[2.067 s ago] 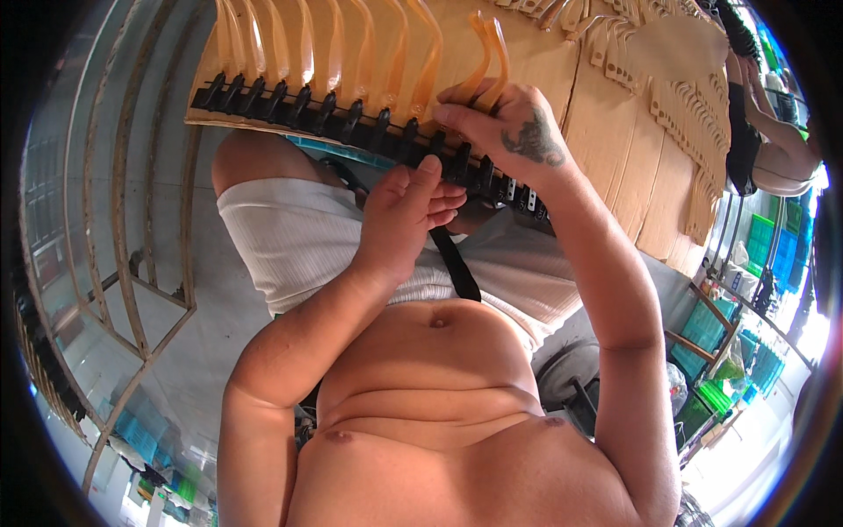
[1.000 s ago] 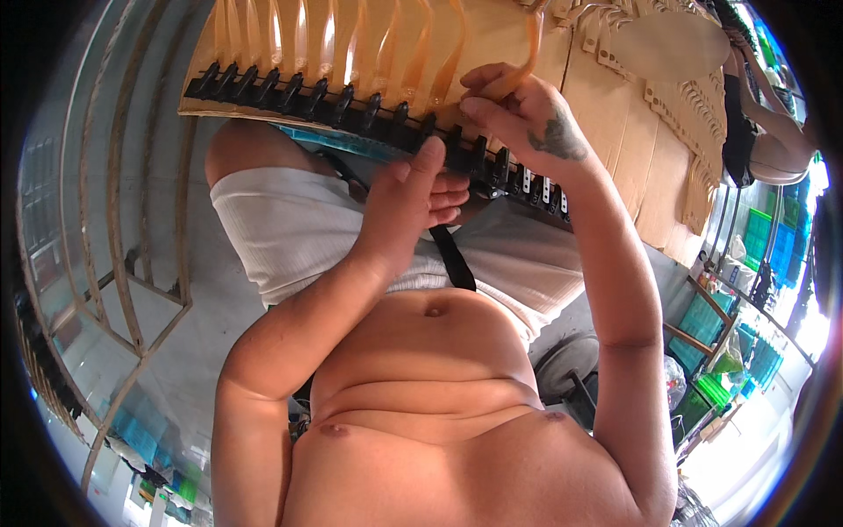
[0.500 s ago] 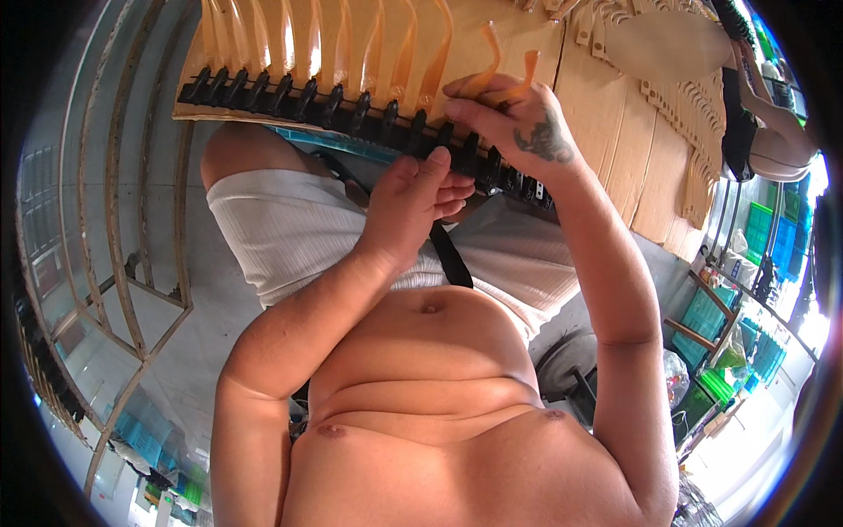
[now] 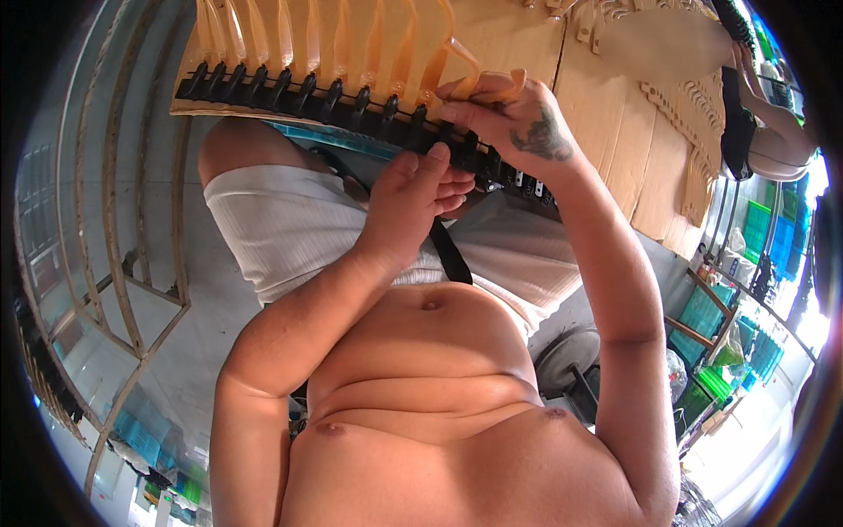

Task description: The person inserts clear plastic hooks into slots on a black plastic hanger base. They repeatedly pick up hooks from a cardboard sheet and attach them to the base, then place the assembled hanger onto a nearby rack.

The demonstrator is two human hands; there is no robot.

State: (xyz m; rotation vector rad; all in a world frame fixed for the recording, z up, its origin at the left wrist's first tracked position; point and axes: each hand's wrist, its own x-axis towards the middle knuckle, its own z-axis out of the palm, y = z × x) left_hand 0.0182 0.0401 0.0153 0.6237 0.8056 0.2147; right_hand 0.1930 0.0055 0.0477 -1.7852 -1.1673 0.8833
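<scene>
I see a translucent amber plastic piece (image 4: 479, 75) pinched tight in my right hand (image 4: 518, 123), fingertips closed around it just above the black clip strip (image 4: 351, 101). My left hand (image 4: 417, 202) sits just below, fingers curled, thumb pressed against the strip's edge. More amber pieces (image 4: 307, 39) stand in the strip, leftward, on cardboard (image 4: 606, 114).

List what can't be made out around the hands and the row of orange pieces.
- Right hand: its fingertips cover where the orange piece meets the black clips.
- Left hand: its palm side faces away, so any contents are hidden.
- Row's far end: cut off by the top edge.
- Cardboard: the parts on it are too small.
</scene>
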